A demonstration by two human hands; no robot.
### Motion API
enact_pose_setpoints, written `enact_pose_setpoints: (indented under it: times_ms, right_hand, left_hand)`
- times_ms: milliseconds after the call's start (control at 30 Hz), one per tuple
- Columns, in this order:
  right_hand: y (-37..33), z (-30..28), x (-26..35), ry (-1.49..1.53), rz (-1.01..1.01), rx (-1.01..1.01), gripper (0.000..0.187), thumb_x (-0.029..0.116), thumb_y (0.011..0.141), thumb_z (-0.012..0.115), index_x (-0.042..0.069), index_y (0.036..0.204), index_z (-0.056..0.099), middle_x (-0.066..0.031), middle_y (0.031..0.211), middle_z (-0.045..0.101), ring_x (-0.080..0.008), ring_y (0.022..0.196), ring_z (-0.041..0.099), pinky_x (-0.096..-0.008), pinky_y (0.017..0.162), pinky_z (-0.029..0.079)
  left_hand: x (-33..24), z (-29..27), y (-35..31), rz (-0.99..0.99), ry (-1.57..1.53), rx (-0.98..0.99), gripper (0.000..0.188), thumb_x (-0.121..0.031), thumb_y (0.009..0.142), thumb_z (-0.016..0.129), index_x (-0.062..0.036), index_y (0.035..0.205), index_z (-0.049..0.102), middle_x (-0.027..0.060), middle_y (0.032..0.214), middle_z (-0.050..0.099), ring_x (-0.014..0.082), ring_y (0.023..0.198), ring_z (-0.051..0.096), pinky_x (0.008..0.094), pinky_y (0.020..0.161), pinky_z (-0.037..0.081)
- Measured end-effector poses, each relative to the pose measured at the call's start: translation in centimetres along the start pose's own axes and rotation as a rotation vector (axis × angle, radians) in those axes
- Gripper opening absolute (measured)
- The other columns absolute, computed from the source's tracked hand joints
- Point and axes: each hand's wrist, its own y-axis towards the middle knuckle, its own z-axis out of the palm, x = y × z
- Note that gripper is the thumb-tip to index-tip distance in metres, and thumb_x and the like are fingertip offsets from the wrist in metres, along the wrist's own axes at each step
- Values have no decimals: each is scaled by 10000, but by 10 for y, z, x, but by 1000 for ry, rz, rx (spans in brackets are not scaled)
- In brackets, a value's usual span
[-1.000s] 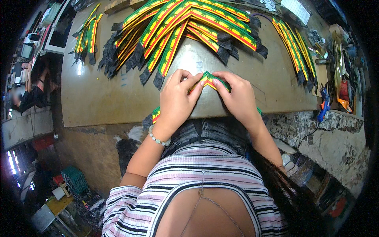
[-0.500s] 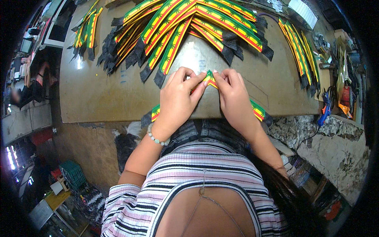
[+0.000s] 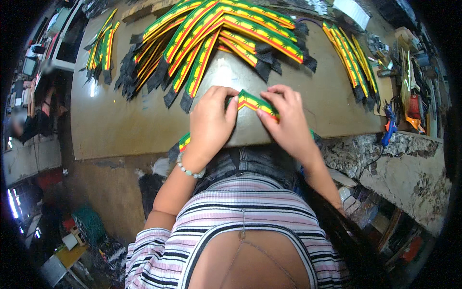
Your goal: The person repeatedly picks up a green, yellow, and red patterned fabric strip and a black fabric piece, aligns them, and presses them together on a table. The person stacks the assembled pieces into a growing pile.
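A green, yellow and red strip [image 3: 251, 102] with dark leaf prints lies bent into a peak near the table's front edge. On its left arm, my left hand [image 3: 211, 118] is closed, thumb along the band and fingers curled. My right hand [image 3: 292, 121] grips the other arm, thumb at the red edge and fingers at the green one. The strip's black left end [image 3: 175, 152] pokes out beside my left wrist; most of its right part is hidden by my right hand. Just beyond lies a large pile of similar peaked strips [image 3: 211, 45] with black ends.
The brown table [image 3: 144, 125] carries a small bunch of strips [image 3: 107, 48] at far left and another bunch [image 3: 353, 62] at right. Papers [image 3: 351, 12] lie at the back right. A blue tool with a cord [image 3: 389, 130] hangs by the right edge, near a rough stone ledge [image 3: 399, 178].
My right hand has slid away from the peak along the right arm, uncovering more of the strip. The left hand has also drawn slightly back from the peak. The view has shifted a little.
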Motion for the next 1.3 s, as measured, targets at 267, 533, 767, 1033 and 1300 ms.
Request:
enact_pose_setpoints:
  times_ms: [267, 533, 767, 1033, 1300]
  right_hand:
    - [-3, -8, 6, 640, 274, -31, 305, 20, 871, 645, 9, 1169, 582, -73, 912, 660, -136, 795, 621, -276, 707, 502]
    - [51, -115, -92, 329, 278, -487, 200, 216, 934, 652, 19, 921, 681, -31, 815, 696, -60, 717, 585, -212, 658, 459]
    - [123, -118, -202, -572, 228, -213, 413, 337, 871, 672, -55, 1001, 683, -278, 974, 644, -404, 947, 614, -449, 851, 476]
    - [131, -130, -187, -489, 392, -180, 294, 251, 912, 620, -5, 1056, 615, -240, 937, 667, -414, 881, 638, -453, 773, 490]
    - [149, -161, -136, -119, 248, -373, 271, 249, 972, 565, 11, 1097, 593, -109, 808, 635, -176, 708, 595, -327, 668, 474]
  left_hand:
    - [7, -21, 17, -82, -272, 354, 248, -198, 870, 699, 33, 959, 695, 106, 723, 669, 97, 639, 578, 261, 596, 463]
    - [-41, -96, 87, 126, -409, 12, 266, -213, 866, 713, 51, 893, 692, 36, 783, 684, 50, 723, 581, 222, 647, 463]
    - [7, -57, 179, 358, 580, -456, 540, -458, 949, 543, -114, 1365, 513, 215, 1345, 491, 405, 1246, 428, 483, 1020, 379]
    - [217, -192, 231, -113, 603, -506, 434, -389, 870, 651, 2, 1054, 689, 228, 971, 690, 359, 907, 673, 433, 819, 515]
    - [295, -187, 230, -303, 857, -455, 334, -302, 821, 674, 31, 831, 684, 270, 865, 666, 431, 838, 655, 511, 733, 521]
